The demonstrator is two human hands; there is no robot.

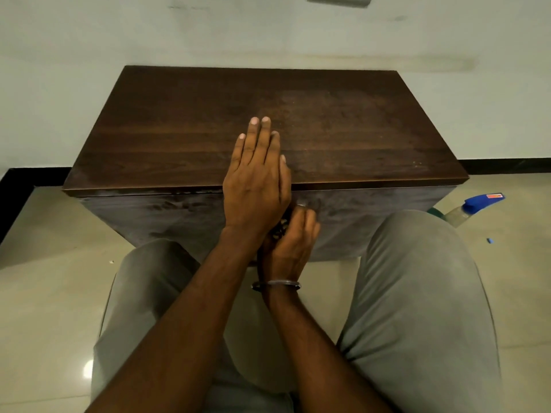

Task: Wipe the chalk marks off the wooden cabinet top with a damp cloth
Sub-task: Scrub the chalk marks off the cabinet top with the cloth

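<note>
The dark wooden cabinet top (179, 138) fills the middle of the view. A faint pale chalky haze (337, 114) covers its right half, and a few small specks lie near the front right corner. My left hand (256, 177) lies flat, palm down, on the front edge of the top, fingers stretched out, holding nothing. Just below the edge, against the cabinet's front face, my right hand (290, 242) is curled around a dark patterned cloth (280, 229), mostly hidden by both hands.
A spray bottle with a blue head (474, 205) lies on the tiled floor at the right. A small blue chalk piece (490, 240) lies near it. My knees in grey trousers flank the cabinet. The wall stands directly behind it. Pale smudges mark the front face (167, 207).
</note>
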